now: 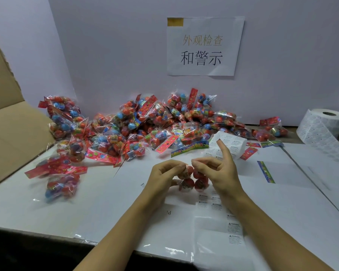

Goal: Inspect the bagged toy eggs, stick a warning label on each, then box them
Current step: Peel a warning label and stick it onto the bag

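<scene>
Left hand [165,173] curled round the near bag of toy eggs [193,179], fingers pinching its upper left edge; right hand [217,169] pinching the same bag at its top right, forefinger raised and pointing toward 12 o'clock, other fingers curled. Bag held between both hands just above the tabletop [110,202], at the centre of the view, four red eggs showing through the clear film. Directly below the hands, toward 6 o'clock, a strip of warning labels [233,229] lying flat on white paper. Just beyond the right forefinger, at 12 to 1 o'clock, a folded stack of labels [231,142] touching the edge of the heap. Across 10 to 2 o'clock, a large heap of bagged eggs [155,122], red and blue, piled against the back wall. At 9 o'clock, well apart from the hands, two more bags [61,178], one partly on the other, blurred. At 3 o'clock, a loose coloured header card [266,172] lying alone. At 2 o'clock, far right, a label roll [323,124] with its tail unrolled along the tabletop. At 9 to 10 o'clock, the open flap of a cardboard box [10,122]. At 12 o'clock, a paper sign [203,45] with Chinese characters fixed to the wall.
</scene>
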A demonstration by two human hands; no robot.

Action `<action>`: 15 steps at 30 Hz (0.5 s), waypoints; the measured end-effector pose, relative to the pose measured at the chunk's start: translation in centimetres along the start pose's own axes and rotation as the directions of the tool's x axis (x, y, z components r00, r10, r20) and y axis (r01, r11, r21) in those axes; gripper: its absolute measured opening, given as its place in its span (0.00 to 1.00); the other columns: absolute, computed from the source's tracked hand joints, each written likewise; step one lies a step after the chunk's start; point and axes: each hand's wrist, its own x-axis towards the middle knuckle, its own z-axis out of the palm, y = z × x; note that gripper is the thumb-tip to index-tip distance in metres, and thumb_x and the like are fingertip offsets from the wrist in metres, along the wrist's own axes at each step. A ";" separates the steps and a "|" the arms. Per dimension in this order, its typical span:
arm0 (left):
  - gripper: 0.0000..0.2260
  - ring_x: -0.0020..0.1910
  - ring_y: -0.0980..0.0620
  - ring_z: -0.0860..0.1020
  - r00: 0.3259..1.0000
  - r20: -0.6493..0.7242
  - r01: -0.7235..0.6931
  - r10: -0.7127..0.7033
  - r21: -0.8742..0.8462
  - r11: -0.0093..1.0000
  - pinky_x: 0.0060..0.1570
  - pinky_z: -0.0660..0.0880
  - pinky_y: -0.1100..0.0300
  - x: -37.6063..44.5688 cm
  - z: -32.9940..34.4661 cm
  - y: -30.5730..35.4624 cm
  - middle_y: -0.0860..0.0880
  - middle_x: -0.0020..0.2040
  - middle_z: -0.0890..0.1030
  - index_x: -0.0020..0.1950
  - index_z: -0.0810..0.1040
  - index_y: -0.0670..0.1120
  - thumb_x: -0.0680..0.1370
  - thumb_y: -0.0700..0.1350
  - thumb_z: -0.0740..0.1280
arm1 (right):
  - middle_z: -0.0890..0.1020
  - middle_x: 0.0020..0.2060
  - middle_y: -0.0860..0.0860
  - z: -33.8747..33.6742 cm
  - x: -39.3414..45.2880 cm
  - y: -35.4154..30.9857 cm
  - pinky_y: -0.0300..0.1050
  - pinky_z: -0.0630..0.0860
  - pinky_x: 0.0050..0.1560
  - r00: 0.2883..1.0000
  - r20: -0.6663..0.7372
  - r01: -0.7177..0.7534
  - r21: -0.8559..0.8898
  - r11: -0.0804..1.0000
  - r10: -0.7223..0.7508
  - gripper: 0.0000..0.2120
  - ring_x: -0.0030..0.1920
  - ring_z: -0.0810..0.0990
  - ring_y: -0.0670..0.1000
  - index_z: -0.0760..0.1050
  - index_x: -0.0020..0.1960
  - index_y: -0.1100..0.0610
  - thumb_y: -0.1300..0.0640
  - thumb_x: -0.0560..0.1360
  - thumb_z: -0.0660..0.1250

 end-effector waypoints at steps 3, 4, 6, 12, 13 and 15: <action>0.06 0.44 0.51 0.81 1.000 0.021 0.002 -0.002 -0.027 1.000 0.44 0.80 0.52 0.0 0.0 0.0 0.46 0.45 0.84 0.44 0.87 0.47 0.76 0.47 0.72 | 0.87 0.44 0.54 0.1 0.0 -0.1 0.36 0.81 0.36 0.999 -0.004 -0.039 0.095 0.995 0.040 0.47 0.40 0.85 0.50 0.54 0.81 0.47 0.62 0.71 0.78; 0.06 0.44 0.51 0.82 1.000 0.026 0.003 -0.002 -0.025 1.000 0.44 0.80 0.53 0.0 0.0 0.0 0.46 0.45 0.84 0.44 0.86 0.48 0.76 0.49 0.71 | 0.87 0.44 0.54 0.1 0.0 0.0 0.36 0.81 0.34 0.999 -0.008 -0.052 0.113 0.992 0.053 0.47 0.39 0.85 0.50 0.55 0.81 0.47 0.63 0.71 0.77; 0.08 0.46 0.51 0.83 0.999 0.044 0.006 -0.005 -0.012 1.000 0.43 0.80 0.54 -0.1 0.1 -0.1 0.47 0.46 0.85 0.47 0.85 0.50 0.75 0.53 0.72 | 0.87 0.46 0.54 0.2 0.0 0.1 0.35 0.80 0.34 0.998 -0.029 -0.054 0.134 0.990 0.059 0.47 0.40 0.86 0.49 0.56 0.81 0.48 0.63 0.71 0.77; 0.34 0.53 0.43 0.85 0.992 0.120 -0.051 0.042 0.073 0.996 0.49 0.83 0.52 -0.3 0.5 -0.9 0.41 0.58 0.82 0.67 0.73 0.63 0.68 0.43 0.83 | 0.88 0.46 0.53 -0.1 0.4 0.6 0.36 0.80 0.43 0.991 -0.121 -0.040 0.146 0.989 0.058 0.48 0.46 0.87 0.48 0.57 0.80 0.48 0.57 0.68 0.80; 0.38 0.53 0.41 0.85 0.992 0.113 -0.059 0.054 0.042 0.997 0.48 0.83 0.52 -0.3 0.5 -0.9 0.40 0.60 0.81 0.70 0.69 0.63 0.68 0.39 0.82 | 0.88 0.47 0.50 -0.1 0.5 0.7 0.39 0.81 0.49 0.990 -0.133 -0.039 0.137 0.990 0.057 0.46 0.49 0.86 0.47 0.57 0.79 0.47 0.54 0.69 0.79; 0.44 0.53 0.40 0.85 0.995 0.064 -0.080 0.082 -0.038 0.996 0.47 0.83 0.50 -0.1 0.3 -0.8 0.40 0.60 0.82 0.75 0.63 0.65 0.69 0.38 0.81 | 0.87 0.49 0.42 -0.3 0.7 0.7 0.47 0.79 0.58 0.983 -0.173 -0.030 0.153 0.988 0.057 0.38 0.54 0.85 0.45 0.62 0.75 0.47 0.51 0.71 0.77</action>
